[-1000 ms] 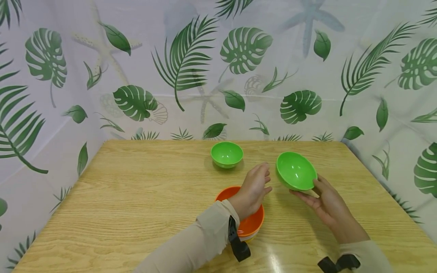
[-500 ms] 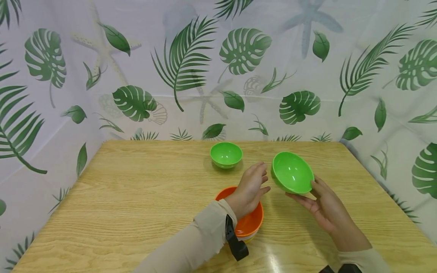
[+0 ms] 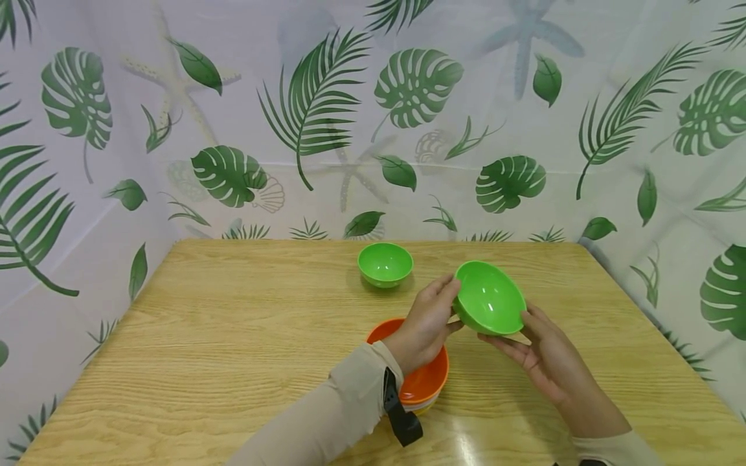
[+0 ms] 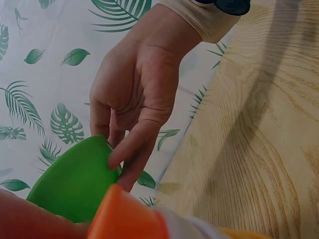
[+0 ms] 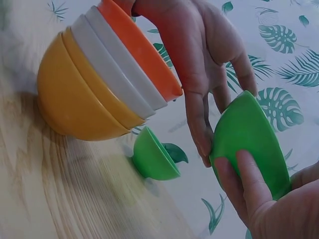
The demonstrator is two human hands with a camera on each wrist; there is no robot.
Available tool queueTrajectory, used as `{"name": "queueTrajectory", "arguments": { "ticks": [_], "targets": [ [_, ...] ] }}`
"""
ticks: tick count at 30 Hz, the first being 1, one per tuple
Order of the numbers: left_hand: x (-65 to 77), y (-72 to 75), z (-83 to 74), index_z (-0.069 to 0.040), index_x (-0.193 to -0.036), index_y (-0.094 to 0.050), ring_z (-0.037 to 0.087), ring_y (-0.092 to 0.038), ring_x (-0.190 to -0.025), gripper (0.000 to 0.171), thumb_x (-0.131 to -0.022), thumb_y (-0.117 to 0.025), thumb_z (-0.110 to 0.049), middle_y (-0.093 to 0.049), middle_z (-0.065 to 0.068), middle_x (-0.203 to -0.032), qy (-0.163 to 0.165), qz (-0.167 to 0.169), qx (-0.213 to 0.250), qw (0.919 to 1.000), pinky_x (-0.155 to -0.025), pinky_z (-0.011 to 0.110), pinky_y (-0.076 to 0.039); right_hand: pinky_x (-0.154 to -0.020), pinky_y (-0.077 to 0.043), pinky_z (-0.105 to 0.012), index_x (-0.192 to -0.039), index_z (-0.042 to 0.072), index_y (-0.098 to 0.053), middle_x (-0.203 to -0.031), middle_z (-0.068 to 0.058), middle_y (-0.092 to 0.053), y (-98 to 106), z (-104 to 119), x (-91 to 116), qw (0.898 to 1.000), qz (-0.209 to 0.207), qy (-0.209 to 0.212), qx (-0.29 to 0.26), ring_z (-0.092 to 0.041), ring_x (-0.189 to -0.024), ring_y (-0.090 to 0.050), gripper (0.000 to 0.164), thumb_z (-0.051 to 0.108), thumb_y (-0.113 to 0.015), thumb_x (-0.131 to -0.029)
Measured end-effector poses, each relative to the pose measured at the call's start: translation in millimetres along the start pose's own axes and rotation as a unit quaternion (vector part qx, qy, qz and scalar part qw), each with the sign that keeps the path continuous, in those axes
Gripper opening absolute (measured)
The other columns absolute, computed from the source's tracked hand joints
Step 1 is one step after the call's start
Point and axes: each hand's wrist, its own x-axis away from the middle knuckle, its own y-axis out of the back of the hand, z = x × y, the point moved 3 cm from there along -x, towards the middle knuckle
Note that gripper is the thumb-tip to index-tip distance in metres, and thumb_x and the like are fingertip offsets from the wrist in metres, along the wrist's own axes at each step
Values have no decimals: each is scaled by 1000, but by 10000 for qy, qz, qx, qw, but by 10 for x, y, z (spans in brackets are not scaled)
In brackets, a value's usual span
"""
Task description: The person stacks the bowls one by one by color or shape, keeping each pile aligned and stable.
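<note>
A glossy green bowl (image 3: 491, 299) is held tilted above the table, its inside facing the head camera. My left hand (image 3: 421, 322) pinches its left rim, thumb over the edge and fingers behind. On the other side my right hand (image 3: 553, 356) grips the rim with the thumb, its fingers spread under the outside, as the right wrist view shows. Beneath my left wrist stands a stack of nested bowls: an orange bowl (image 3: 428, 382) on top, white bowls (image 5: 117, 64) in the middle, yellow bowls (image 5: 79, 94) at the bottom. My left forearm hides part of the orange one.
Another green bowl (image 3: 384, 265) sits upright near the back edge of the wooden table (image 3: 233, 336), behind the stack. A leaf-printed cloth (image 3: 350, 129) hangs behind the table and along its sides.
My right hand has brought the green bowl leftward and slightly down. The left hand, earlier apart from it with nothing held, now pinches its left rim.
</note>
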Motion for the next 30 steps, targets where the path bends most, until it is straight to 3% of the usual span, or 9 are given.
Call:
{"name": "queueTrajectory", "arguments": {
  "ticks": [8, 14, 18, 21, 25, 28, 30],
  "targets": [
    [14, 22, 20, -14, -142, -38, 26, -47, -116, 46, -99, -46, -27, -46, 8, -133, 192, 34, -7, 9998, -87, 52, -44, -91, -40, -39, -129, 19, -47, -121, -1, -54, -24, -8, 27, 9997, 188, 22, 142, -30, -104, -57, 30, 17, -33, -103],
    [34, 23, 13, -14, -142, -38, 26, -49, -115, 45, -99, -45, -27, -47, 8, -131, 221, 19, 19, 9998, -86, 51, -46, -90, -41, -39, -129, 20, -46, -119, -2, -55, -28, -2, 47, 9991, 309, -9, 277, -30, -102, -58, 29, 19, -32, -103],
    [48, 36, -12, -11, -142, -37, 27, -49, -114, 46, -99, -45, -27, -47, 9, -130, 240, 33, -5, 9997, -85, 50, -46, -87, -44, -39, -131, 20, -45, -121, -1, -53, -46, -1, 52, 9968, 174, -69, 783, -29, -101, -59, 32, 25, -29, -104],
    [47, 66, -53, -9, -142, -36, 27, -49, -114, 48, -99, -45, -28, -47, 9, -130, 241, 70, -33, 9997, -86, 48, -46, -86, -46, -37, -146, 14, -24, -137, -6, -33, -77, 13, 61, 9861, -250, -13, 1644, -19, -102, -58, 46, 32, -29, -103],
    [27, 113, -118, -8, -143, -34, 28, -48, -114, 49, -100, -44, -30, -46, 9, -132, 194, 146, -111, 9996, -85, 44, -48, -87, -46, -28, -149, 4, 2, -143, -19, -12, -148, 37, 89, 9594, -787, 406, 2678, -5, -106, -50, 66, 30, -36, -102],
    [32, 135, -157, -8, -142, -35, 29, -49, -113, 48, -100, -43, -29, -46, 9, -131, 173, 205, -62, 9996, -83, 43, -49, -87, -44, -23, -150, 3, -3, -144, -22, -14, -204, 35, 117, 9476, -873, 785, 2972, -3, -109, -49, 67, 19, -44, -100],
    [42, 140, -170, -7, -141, -37, 28, -51, -110, 46, -100, -42, -28, -48, 9, -129, 184, 284, -5, 9994, -82, 42, -50, -88, -44, -21, -149, 3, -8, -146, -20, -16, -240, 28, 127, 9453, -851, 960, 2998, -4, -111, -49, 67, 13, -48, -97]
  ]
}}
